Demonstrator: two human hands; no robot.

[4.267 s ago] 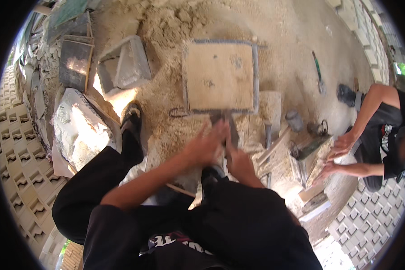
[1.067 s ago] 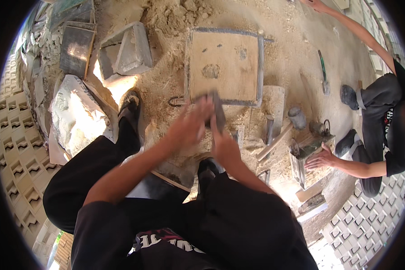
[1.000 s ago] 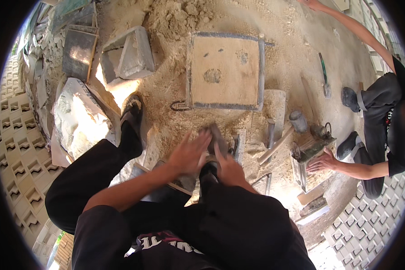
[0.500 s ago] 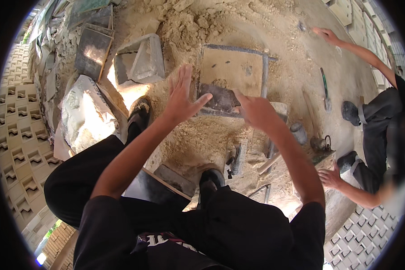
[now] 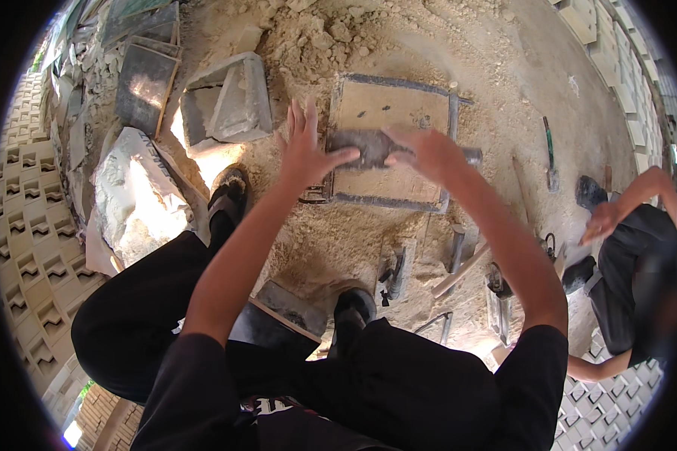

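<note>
Scraper bar (image 5: pixel 368 146): dark, lying across sand-filled square mould (image 5: pixel 391 150).
Left hand (image 5: pixel 305 154): fingers spread, thumb on bar's end.
Right hand (image 5: pixel 429 150): probably gripping bar; fingers hidden.
Risk: uneven pressure could gouge sand.

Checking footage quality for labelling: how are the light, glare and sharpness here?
Head view: hard sunlight blows out the white sack and a patch of sand beside it; left hand and right hand slightly motion-blurred over the square mould; fisheye bends edges, black rim.
</note>
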